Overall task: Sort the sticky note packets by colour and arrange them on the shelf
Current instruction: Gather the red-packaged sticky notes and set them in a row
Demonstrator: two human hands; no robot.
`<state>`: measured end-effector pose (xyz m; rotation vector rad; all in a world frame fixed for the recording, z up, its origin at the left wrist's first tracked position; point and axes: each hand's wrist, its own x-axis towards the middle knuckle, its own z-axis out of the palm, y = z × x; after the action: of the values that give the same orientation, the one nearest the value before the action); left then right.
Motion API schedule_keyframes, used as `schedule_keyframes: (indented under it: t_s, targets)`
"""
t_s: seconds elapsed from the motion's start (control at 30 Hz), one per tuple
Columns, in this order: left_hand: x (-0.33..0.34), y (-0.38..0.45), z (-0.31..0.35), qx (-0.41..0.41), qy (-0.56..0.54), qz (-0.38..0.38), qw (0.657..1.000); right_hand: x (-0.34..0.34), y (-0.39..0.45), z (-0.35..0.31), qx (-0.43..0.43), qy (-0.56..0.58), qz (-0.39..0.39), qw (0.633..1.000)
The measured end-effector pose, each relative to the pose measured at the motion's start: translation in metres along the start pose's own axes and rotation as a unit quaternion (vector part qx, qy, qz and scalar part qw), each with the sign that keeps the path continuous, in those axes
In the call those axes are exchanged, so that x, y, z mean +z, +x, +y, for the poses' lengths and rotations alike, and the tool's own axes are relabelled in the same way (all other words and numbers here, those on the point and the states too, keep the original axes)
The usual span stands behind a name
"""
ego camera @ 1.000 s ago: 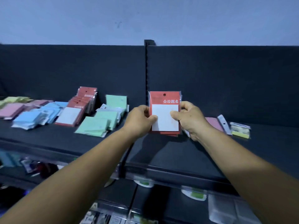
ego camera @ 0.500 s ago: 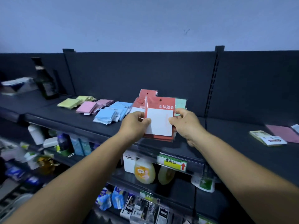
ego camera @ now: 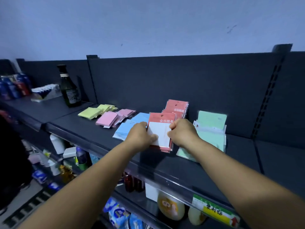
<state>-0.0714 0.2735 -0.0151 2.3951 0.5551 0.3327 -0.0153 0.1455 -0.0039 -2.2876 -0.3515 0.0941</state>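
Clerk: Red packets (ego camera: 162,132), one handful, front of the dark shelf (ego camera: 85,129), between the blue pile (ego camera: 130,128) and the green pile (ego camera: 209,134). Left hand (ego camera: 140,138) pinches the left edge, thumb on the white face; right hand (ego camera: 183,133) has its fingers curled round the right edge. Lower edge looks to be touching or nearly on the shelf board; I cannot tell which.

Checker: Other lots?

Clerk: More red packets standing (ego camera: 177,107) against the back panel, directly behind. Yellow pile (ego camera: 94,111) and pink pile (ego camera: 112,119) further left. Green bottle (ego camera: 70,91) well apart, on the next bay.

Checker: Hazards?

Clerk: Several. The sleeves look glossy, so a handful released unevenly would likely fan out and slide forward, and the shelf's front edge is near. The handful sits just beside the blue lot; a leftward slip would mix colours. The upright reds behind could tip onto it if nudged.

Checker: Remedy?

Clerk: Square the edges first, then let go with both hands together.
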Motion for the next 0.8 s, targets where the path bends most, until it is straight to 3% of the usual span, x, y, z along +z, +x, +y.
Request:
schedule_keyframes:
  t_s: [0.17, 0.4, 0.63, 0.8]
  targets:
    - [0.013, 0.027, -0.002, 0.013, 0.089, -0.031, 0.996, 0.008, 0.023, 0.005, 0.003, -0.077, -0.078, 0.994]
    - [0.027, 0.038, -0.002, 0.054, 0.152, -0.045, 0.986, 0.012, 0.029, 0.007, 0.022, -0.111, -0.071, 0.991]
    - [0.017, 0.019, 0.013, 0.184, 0.19, -0.028, 0.964, -0.011, -0.006, 0.011, -0.012, -0.174, -0.043, 0.984]
    - [0.026, -0.009, 0.042, 0.28, 0.222, -0.076, 0.931, -0.035, -0.047, 0.027, 0.034, -0.246, -0.011, 0.969]
